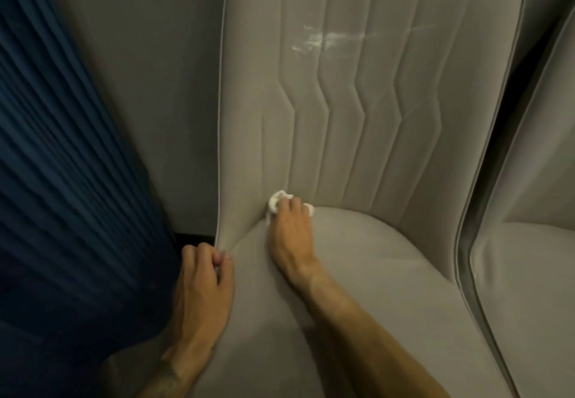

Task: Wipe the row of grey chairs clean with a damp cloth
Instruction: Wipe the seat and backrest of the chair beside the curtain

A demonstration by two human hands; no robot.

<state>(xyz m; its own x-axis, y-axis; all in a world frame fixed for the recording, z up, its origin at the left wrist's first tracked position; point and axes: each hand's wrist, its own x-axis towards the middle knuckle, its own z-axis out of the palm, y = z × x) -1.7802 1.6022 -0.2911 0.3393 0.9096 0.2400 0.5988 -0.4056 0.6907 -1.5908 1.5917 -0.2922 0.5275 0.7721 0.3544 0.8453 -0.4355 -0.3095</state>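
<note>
A person leans over a grey chair (357, 257) with a padded seat and a tall back stitched in zigzag channels. The right hand (291, 236) reaches across the seat and presses a small bunched white cloth (276, 201) into the crease where the seat meets the chair's back, toward the chair's left side. The fingers are curled down over the cloth, so only its edges show around them. The left hand (202, 285) grips the chair's left front edge, fingers folded closed around the piped rim. High on the chair's back lies a pale, shiny smear (329, 36). A dark blue pleated curtain (62, 179) hangs to the chair's left. A second grey chair (529, 242) stands just beside it on the right.
</note>
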